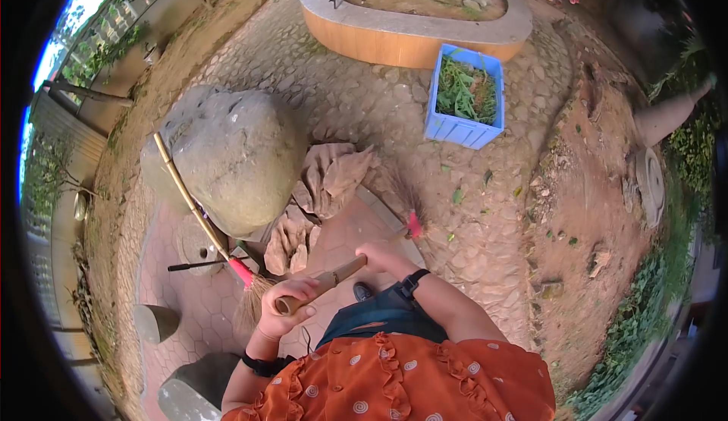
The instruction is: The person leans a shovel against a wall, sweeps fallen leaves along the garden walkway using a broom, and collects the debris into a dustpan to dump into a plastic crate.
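Observation:
I hold a broom [343, 271] with a thick bamboo handle slanting across my front. My left hand [287, 305] wraps round the handle close to its upper, hollow end. Lower down, my right hand [381, 259] is closed round the same handle. Beyond it are the broom's pink binding [414, 225] and thin twig bristles [406, 193], which are over the stone paving beside the tile edge. Some of the lower handle is faint and blurred. A second broom [187, 187] leans against a big boulder [239, 152], its bristles down near my left hand.
A blue crate [464, 133] of green cuttings stands on the cobbled paving, before a curved planter [364, 39]. Jagged rocks [334, 178] border the pink tiles. Stone stools [157, 322] are at left. Scattered leaves [457, 196] lie ahead; bare soil [584, 284] lies right.

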Available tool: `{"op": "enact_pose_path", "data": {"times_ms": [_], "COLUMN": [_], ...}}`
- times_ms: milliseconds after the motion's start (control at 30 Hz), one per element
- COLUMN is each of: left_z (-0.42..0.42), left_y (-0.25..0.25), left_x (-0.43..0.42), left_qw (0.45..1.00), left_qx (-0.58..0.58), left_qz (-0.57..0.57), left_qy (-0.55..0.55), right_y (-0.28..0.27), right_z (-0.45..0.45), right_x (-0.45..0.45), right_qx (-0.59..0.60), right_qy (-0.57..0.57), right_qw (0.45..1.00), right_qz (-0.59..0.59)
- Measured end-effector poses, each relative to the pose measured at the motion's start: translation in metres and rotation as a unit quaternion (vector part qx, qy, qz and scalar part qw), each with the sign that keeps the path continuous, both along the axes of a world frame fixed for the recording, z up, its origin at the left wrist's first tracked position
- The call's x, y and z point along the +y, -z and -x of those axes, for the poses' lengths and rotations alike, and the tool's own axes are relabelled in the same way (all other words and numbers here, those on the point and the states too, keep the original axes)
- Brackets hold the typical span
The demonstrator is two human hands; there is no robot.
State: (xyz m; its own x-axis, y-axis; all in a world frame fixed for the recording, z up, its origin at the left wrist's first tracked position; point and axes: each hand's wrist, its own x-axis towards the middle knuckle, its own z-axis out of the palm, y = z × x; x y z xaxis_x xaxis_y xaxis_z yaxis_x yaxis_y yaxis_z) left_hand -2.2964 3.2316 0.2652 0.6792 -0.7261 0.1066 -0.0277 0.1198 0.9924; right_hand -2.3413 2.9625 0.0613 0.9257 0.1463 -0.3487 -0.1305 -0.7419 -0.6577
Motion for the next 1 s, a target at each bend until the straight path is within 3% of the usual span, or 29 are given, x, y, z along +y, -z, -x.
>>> {"op": "enact_pose_path", "data": {"times_ms": [100,167,267,400,467,567,600,633,733,800,867,1000], "left_z": [-0.037,-0.064,-0.087,-0.101,-0.106,-0.122,-0.127,-0.13,-0.142,-0.137,-0.141,-0.125], "left_y": [-0.044,-0.081,-0.119,-0.097,-0.073,-0.045,-0.033,-0.028,-0.024,-0.059,-0.101,-0.148], "left_x": [-0.015,-0.027,-0.068,-0.167,-0.206,-0.234,-0.238,-0.241,-0.253,-0.27,-0.291,-0.347], "left_qw": [0.997,0.991,0.982,0.957,0.955,0.97,0.984,0.991,0.99,0.978,0.93,0.848], "left_qx": [-0.041,-0.098,-0.175,-0.266,-0.25,-0.162,-0.078,0.006,0.009,-0.025,-0.131,-0.13], "left_qz": [0.062,0.093,0.066,-0.045,-0.048,-0.026,-0.022,-0.019,-0.005,0.043,0.074,0.136], "left_qy": [-0.011,-0.021,-0.005,0.106,0.153,0.179,0.157,0.135,0.142,0.205,0.335,0.495], "right_y": [-0.04,-0.067,-0.081,-0.044,-0.007,0.004,0.008,0.009,-0.025,-0.059,-0.083,-0.119], "right_z": [-0.017,-0.041,-0.09,-0.126,-0.125,-0.081,-0.064,-0.051,-0.02,-0.001,0.02,0.069], "right_x": [-0.006,-0.004,-0.027,-0.109,-0.149,-0.19,-0.2,-0.208,-0.218,-0.214,-0.203,-0.174], "right_qx": [-0.082,-0.231,-0.227,-0.219,-0.215,-0.197,-0.143,-0.091,-0.012,-0.02,-0.122,-0.127], "right_qy": [0.06,0.098,0.113,0.116,0.108,0.17,0.181,0.193,0.222,0.256,0.328,0.399], "right_qw": [0.994,0.966,0.965,0.958,0.965,0.963,0.972,0.977,0.974,0.965,0.937,0.908], "right_qz": [-0.026,-0.054,-0.065,-0.14,-0.1,-0.075,-0.033,0.01,0.045,0.05,-0.008,-0.036]}}
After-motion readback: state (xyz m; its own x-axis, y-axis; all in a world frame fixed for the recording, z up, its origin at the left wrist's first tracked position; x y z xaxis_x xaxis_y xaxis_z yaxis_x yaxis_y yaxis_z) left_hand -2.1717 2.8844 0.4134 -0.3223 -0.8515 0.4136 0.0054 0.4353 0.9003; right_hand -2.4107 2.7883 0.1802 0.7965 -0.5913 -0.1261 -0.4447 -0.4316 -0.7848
